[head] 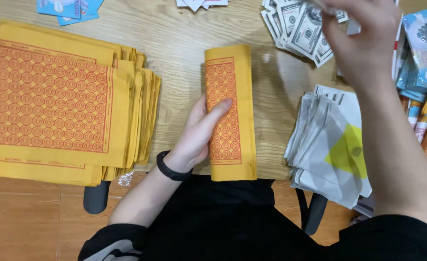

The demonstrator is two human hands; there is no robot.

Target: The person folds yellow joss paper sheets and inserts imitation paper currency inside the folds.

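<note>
My left hand [199, 137] lies flat on the folded yellow sheet [230, 113], fingers spread and pressing its red-printed face, nothing clenched; the sheet sits at the middle of the wooden counter [174, 43], close to its near edge. My right hand [363, 36] is raised over the pile of banknotes [298, 29] at the far right, fingers pinched on what looks like a note at the top edge, though blur keeps me from telling whether that grip is truly closed. A big stack of yellow sheets [54, 101] lies to the left, grey papers [327, 145] to the right, and blue packets [423, 48] beyond.
</note>
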